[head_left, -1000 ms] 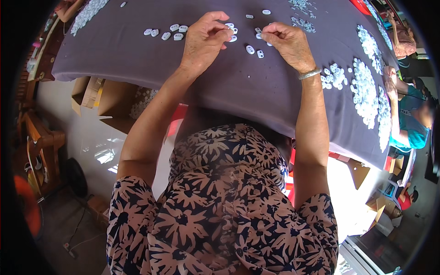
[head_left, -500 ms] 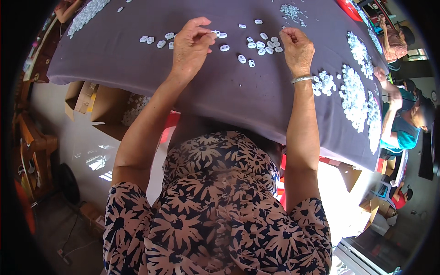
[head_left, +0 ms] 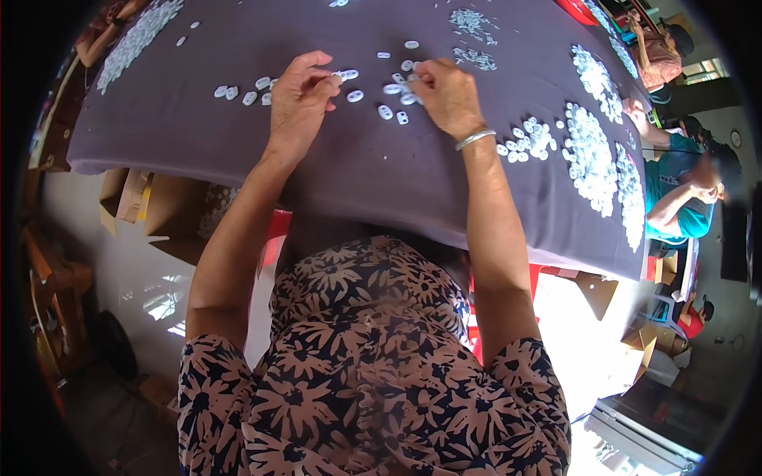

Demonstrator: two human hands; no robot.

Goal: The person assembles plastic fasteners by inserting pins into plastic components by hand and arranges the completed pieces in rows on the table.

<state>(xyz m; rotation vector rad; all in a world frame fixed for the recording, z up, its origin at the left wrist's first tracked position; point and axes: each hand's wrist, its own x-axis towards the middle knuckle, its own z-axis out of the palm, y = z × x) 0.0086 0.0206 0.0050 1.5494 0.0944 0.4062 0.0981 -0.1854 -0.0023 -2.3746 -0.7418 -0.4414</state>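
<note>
My left hand (head_left: pixel 303 99) hovers over the dark tablecloth (head_left: pixel 333 170). Its thumb and lower fingers are pinched together, with the index finger raised and bent. A small white oval plastic piece shows at the fingertips, and another white oval piece (head_left: pixel 350 74) lies just beyond them. A cluster of white two-holed oval pieces (head_left: pixel 392 89) lies between my hands. My right hand (head_left: pixel 449 97), with a silver bracelet at the wrist, reaches down onto this cluster's right side. Its fingertips are drawn together, and they hide whatever is between them. Several more white pieces (head_left: pixel 249 98) lie left of my left hand.
Small thin pale pieces (head_left: pixel 470 22) are heaped farther back. Large piles of white pieces (head_left: pixel 589 159) cover the table's right side, with another pile (head_left: pixel 141 44) at far left. A co-worker in teal (head_left: pixel 683 186) sits at right. Cardboard boxes (head_left: pixel 171 210) stand below the table's left edge.
My right hand has moved left from beside the cluster onto its pieces. The left hand keeps nearly the same place and pinch. The whole view has shifted slightly.
</note>
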